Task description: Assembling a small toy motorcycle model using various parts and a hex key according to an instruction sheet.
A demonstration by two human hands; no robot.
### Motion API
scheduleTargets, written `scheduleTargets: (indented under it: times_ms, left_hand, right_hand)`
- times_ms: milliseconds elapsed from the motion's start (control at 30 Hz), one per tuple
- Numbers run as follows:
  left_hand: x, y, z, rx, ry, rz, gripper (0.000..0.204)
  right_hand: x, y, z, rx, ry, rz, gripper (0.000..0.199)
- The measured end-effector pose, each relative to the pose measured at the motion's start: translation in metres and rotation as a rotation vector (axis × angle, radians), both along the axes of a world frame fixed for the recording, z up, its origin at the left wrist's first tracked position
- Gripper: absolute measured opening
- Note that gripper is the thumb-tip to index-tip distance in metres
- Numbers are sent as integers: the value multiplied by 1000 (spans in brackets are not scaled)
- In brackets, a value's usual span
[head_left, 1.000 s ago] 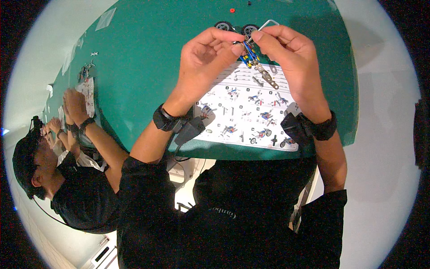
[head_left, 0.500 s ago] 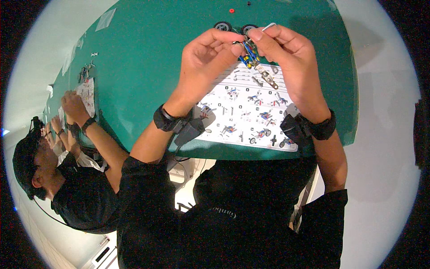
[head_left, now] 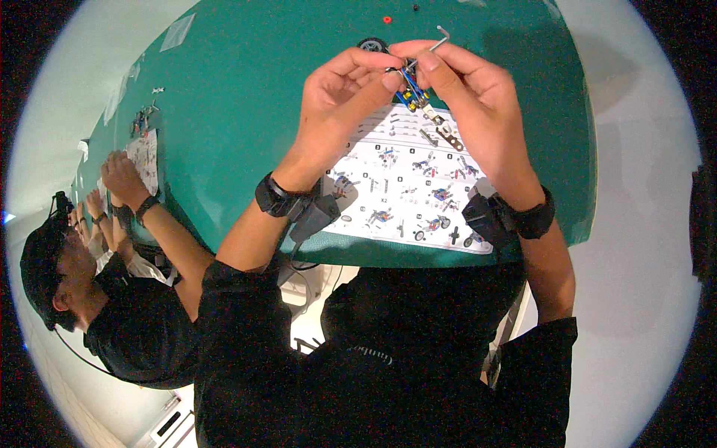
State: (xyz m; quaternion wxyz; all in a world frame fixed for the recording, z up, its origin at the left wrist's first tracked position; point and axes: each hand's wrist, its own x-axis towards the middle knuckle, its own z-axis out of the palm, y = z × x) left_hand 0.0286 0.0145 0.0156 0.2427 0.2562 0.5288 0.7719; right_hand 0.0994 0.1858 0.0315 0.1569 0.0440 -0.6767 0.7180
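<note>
My left hand (head_left: 334, 101) is closed, thumb and forefinger pinching the upper end of a small toy vehicle assembly (head_left: 416, 98) with blue, yellow and silver metal parts. A perforated metal strip (head_left: 449, 137) extends from its lower end toward the right hand. Between the thumb and fingers of my right hand (head_left: 482, 101) is a silver L-shaped hex key (head_left: 441, 40). Its bent end points up and away, and its other end meets the assembly near the left fingertips. The exact contact spot is too small to make out. Both hands hover over a printed instruction sheet (head_left: 399, 205).
Beyond the hands, a black toy wheel (head_left: 372, 46) lies on the green table (head_left: 246, 97). Farther off are a red ring (head_left: 387, 20) and a tiny black part (head_left: 416, 8). At left, another person (head_left: 142, 321) works beside a second sheet (head_left: 143, 160).
The hex key has swung so its bent end stands higher and more of its shaft shows. My right hand has shifted slightly left, now largely covering the second wheel.
</note>
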Motion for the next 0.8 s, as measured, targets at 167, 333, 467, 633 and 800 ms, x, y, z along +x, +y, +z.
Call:
scheduleTargets:
  times_ms: [167,333,467,633,800]
  left_hand:
    - [2,4,3,-68,72,29,19]
    - [2,4,0,-73,73,26,19]
    - [1,4,-1,-90,94,19,20]
    - [-2,2,-1,-121,89,0,19]
    - [-5,0,1,-172,104,-34,19]
  right_hand:
    - [-3,1,-7,-21,-20,-35,25]
    - [-1,5,-11,-8,-91,-56,23]
    - [-1,14,-14,54,-63,-22,21]
    - [-1,24,-13,110,-78,69,18]
    - [-1,24,-16,155,-73,55,17]
